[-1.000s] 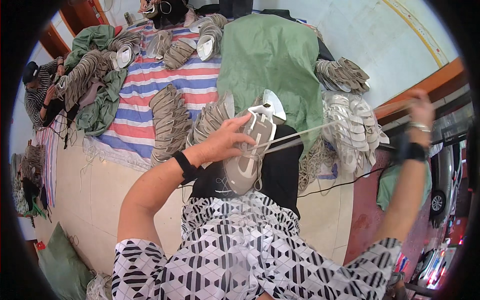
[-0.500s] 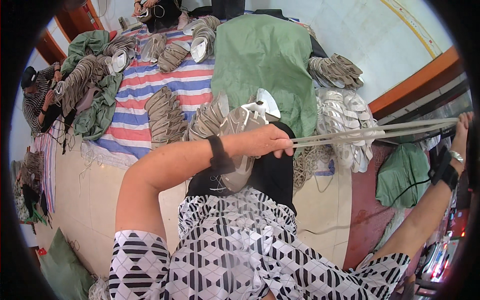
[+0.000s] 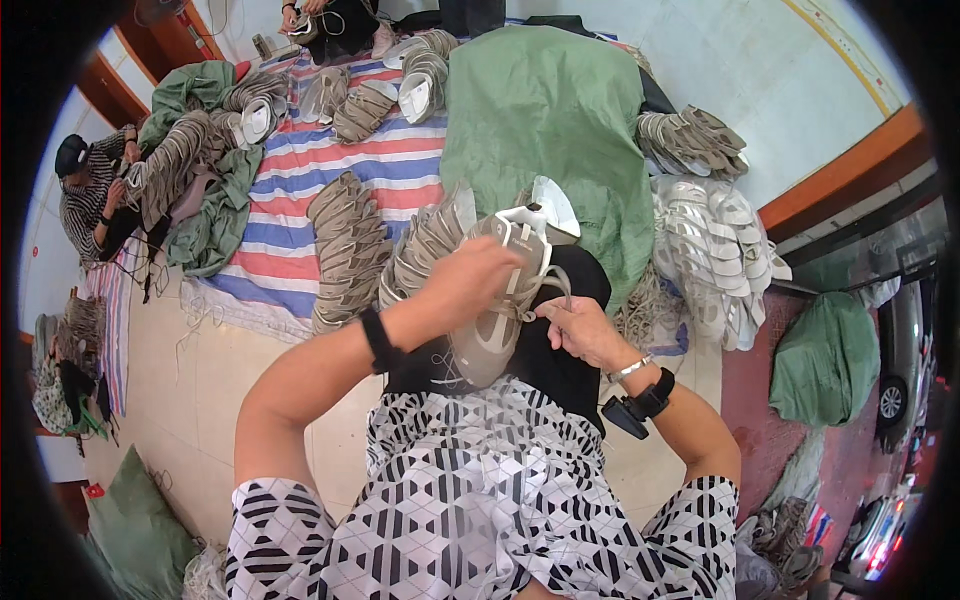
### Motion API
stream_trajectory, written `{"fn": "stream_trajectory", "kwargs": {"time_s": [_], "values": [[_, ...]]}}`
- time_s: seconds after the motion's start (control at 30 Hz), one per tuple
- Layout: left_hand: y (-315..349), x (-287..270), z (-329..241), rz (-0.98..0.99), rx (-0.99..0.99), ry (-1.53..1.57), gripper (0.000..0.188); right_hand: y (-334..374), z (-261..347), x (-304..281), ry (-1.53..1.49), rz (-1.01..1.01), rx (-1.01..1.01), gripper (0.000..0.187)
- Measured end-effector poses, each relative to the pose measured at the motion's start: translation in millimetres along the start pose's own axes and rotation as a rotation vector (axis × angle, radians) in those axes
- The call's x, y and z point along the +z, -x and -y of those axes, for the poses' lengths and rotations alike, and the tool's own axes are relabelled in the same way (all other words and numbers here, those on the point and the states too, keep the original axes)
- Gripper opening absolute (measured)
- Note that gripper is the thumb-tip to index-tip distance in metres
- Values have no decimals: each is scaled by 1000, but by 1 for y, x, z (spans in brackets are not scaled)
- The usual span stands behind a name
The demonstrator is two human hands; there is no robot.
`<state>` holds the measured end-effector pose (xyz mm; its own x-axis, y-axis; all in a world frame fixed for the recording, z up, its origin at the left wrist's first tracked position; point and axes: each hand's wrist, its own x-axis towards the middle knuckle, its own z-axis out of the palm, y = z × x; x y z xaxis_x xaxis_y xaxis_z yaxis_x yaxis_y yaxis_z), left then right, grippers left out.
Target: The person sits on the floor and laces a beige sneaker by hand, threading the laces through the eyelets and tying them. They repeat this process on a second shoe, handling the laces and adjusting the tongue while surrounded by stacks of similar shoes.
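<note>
A grey-brown shoe upper [image 3: 484,347] with a white lining rests on my black-clad lap, its toe toward me. My left hand [image 3: 474,280] is over the upper's left side, near the tongue. Motion smears its fingers, so I cannot make out their grip. Beside the upper's right edge my right hand [image 3: 585,328] is closed in a pinch on a pale shoelace [image 3: 562,280]. The lace loops up from the upper's right side to those fingers. Stacks of similar shoe uppers [image 3: 347,250] stand just beyond my knees, to the left.
A striped sheet [image 3: 290,220] covers the floor ahead, with a large green cloth [image 3: 545,120] on it. Wrapped pale uppers [image 3: 705,255] and a green sack [image 3: 825,360] are at right. Two other people work at far left [image 3: 95,200] and at the back [image 3: 335,25].
My right hand has come in from far right, where it held the lace stretched out, to beside the shoe upper. My left hand has shifted left, over the upper. The lace is now slack and looped.
</note>
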<state>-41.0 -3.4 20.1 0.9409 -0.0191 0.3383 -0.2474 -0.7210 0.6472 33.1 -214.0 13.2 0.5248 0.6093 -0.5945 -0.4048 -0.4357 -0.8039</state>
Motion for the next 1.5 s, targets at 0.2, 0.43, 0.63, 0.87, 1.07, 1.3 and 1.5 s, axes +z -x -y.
{"fn": "stream_trajectory", "kwargs": {"time_s": [0.2, 0.43, 0.63, 0.87, 1.07, 1.3, 1.5], "values": [[46, 0, 14, 105, -187, 8, 22, -25, -11, 8, 114, 115, 37, 21], [29, -3, 21, 288, -164, 135, 11, -16, -25, -20, -508, 436, 257, 13], [26, -2, 3, 239, -79, -164, 16, -10, -41, -25, -788, 478, 257, 12], [10, 16, -14, 219, 110, -401, 22, -6, -24, -21, -530, 420, 178, 16], [16, 20, -10, 148, 147, -384, 18, -33, 10, -69, -644, 178, 58, 30], [19, 20, -7, 158, 237, -380, 25, -107, 80, -59, -839, 84, -142, 32], [35, 15, -3, -26, 45, -143, 45, -92, 121, -82, -585, 185, -384, 31]]}}
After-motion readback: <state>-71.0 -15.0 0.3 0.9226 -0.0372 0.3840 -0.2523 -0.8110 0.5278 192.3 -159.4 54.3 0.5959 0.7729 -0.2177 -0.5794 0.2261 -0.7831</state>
